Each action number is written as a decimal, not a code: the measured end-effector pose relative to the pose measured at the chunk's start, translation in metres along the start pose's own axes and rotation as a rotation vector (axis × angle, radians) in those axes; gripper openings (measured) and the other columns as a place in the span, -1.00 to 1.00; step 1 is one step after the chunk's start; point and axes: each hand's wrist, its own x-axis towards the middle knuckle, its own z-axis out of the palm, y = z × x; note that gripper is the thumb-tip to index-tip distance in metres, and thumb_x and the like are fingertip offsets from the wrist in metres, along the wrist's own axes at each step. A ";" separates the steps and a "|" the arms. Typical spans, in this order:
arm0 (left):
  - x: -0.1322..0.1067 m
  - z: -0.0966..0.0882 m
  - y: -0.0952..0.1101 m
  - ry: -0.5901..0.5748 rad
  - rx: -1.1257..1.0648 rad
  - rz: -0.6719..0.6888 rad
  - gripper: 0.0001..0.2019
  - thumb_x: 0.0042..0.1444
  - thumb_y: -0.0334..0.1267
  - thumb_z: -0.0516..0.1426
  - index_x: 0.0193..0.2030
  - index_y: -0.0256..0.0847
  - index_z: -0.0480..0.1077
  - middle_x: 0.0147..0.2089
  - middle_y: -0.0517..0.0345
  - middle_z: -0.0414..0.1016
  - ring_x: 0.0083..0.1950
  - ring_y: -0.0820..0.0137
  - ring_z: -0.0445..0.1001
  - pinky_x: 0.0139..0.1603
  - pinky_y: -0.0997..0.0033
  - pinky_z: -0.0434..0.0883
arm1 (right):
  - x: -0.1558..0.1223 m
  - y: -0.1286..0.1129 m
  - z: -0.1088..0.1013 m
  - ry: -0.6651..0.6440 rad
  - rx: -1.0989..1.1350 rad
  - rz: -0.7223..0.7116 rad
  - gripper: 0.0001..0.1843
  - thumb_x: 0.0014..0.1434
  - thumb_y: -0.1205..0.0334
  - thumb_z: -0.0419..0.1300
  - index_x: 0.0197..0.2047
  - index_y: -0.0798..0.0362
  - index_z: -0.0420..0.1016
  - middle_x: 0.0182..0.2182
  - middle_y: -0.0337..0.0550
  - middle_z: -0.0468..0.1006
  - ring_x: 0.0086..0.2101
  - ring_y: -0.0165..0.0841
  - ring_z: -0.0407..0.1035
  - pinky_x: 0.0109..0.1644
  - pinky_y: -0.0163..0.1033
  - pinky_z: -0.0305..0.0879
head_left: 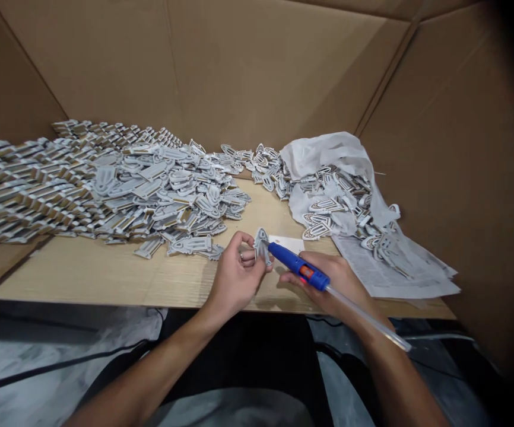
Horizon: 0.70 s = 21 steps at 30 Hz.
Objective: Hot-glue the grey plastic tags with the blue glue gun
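Observation:
My left hand (237, 276) pinches a small grey plastic clip-shaped piece (262, 246) between thumb and fingers, and a ring shows on one finger. My right hand (332, 284) grips a blue hot glue gun (299, 267) with an orange trigger area. A long clear glue stick (368, 317) runs out of its rear end. The gun's front tip reaches the side of the grey piece. A small white card (286, 244) lies on the wooden table (83, 273) just behind both hands, partly hidden by the gun.
A large heap of similar grey pieces (150, 201) covers the table's left and back. More pieces lie on a crumpled white sheet (328, 157) and newspaper (394, 267) at right. Cardboard walls (239, 71) surround the table. A black cable (52, 367) crosses the pale floor covering below.

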 end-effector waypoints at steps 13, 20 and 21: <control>0.003 -0.004 -0.003 -0.007 0.048 0.039 -0.60 0.19 -0.08 0.30 -0.08 -0.07 0.13 -0.43 0.36 0.43 -0.49 0.52 0.44 -0.48 0.64 0.33 | -0.004 -0.023 0.024 0.067 -0.480 -0.180 -0.88 0.41 0.25 0.17 -0.22 0.03 0.38 -0.34 -0.16 0.49 -0.50 -0.31 0.38 -0.43 -0.19 0.04; 0.006 0.000 0.000 0.075 -0.033 0.024 -0.56 0.08 -0.15 0.36 -0.10 -0.13 0.19 -0.32 0.21 0.54 -0.35 0.43 0.57 -0.32 0.51 0.46 | -0.005 -0.032 -0.001 0.544 -0.222 -0.175 -0.80 0.39 0.09 0.25 -0.23 0.02 0.46 -0.33 -0.11 0.52 -0.36 -0.29 0.43 -0.26 -0.23 0.29; 0.006 0.000 0.001 0.087 -0.018 0.031 -0.59 0.08 -0.16 0.36 -0.10 -0.15 0.22 -0.31 0.18 0.56 -0.33 0.42 0.57 -0.31 0.51 0.45 | -0.006 -0.030 -0.006 0.600 -0.142 -0.105 -0.76 0.37 0.03 0.28 -0.24 0.01 0.48 -0.34 -0.10 0.53 -0.35 -0.28 0.44 -0.25 -0.22 0.31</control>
